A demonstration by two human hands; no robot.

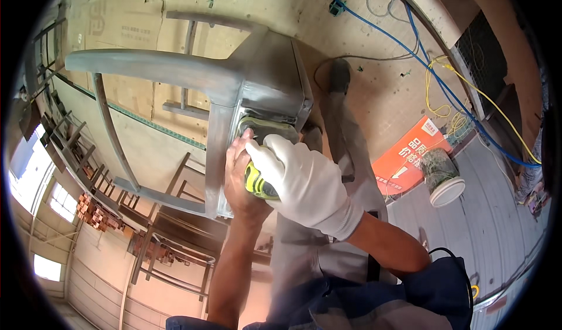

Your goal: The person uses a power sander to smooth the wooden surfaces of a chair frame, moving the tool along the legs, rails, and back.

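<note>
**Both hands on a sander against a grey chair frame**

The right hand (304, 181), in a white fabric glove, is closed over the yellow-green and black handheld power sander (263, 154), fingers wrapped across its top. The bare left hand (240, 178) sits just beside and partly under the glove, fingers curled round the sander's left side, fingertips touching its front edge. Both hands grip the tool firmly; neither is open.

The sander's pad lies flat against the grey-primed wooden chair frame (257, 78), at the joint where a leg or rail meets the seat block. The chair is tipped over, its long curved rail running out to the left and thinner rungs showing behind.

Under the chair lies flattened brown cardboard sheeting (146, 26). Blue cables (410, 49) and yellow cables (456, 96) run over the floor upper right. Right of the hands, well apart, sits a white plastic bucket (442, 178) next to an orange printed sheet (404, 157). Stacked dark wooden chair frames (170, 230) stand lower left, near bright windows (47, 201). The person wears grey trousers and a dark blue top
</note>
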